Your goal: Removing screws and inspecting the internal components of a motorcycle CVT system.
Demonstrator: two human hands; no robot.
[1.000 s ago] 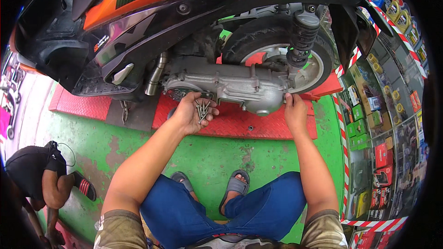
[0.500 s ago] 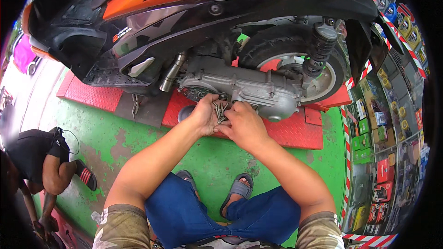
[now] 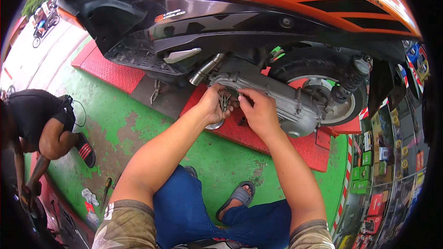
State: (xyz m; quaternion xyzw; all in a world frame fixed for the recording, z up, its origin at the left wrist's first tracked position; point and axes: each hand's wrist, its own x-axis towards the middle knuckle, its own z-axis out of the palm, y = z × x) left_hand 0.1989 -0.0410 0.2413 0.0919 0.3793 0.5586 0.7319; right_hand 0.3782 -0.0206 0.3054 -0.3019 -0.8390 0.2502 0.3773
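Observation:
My left hand is cupped around several silver bolts at the lower left end of the scooter's grey engine casing. My right hand is closed just right of them, thumb and forefinger pinched at the casing on something too small to make out. The exhaust pipe is beyond my left hand. A round silver object shows partly beneath it. The orange and black scooter body spans the upper view; its rear wheel and shock absorber are to the right.
The scooter stands on a red metal platform over a green floor. A co-worker crouches at left, near a screwdriver. Glass shelving with boxed parts lines the right. A rider shows on the street beyond.
My right hand has left the casing's right end and come leftward beside the bolts, its fingertips now raised toward the casing. The whole view has shifted, with the scooter lower and tilted.

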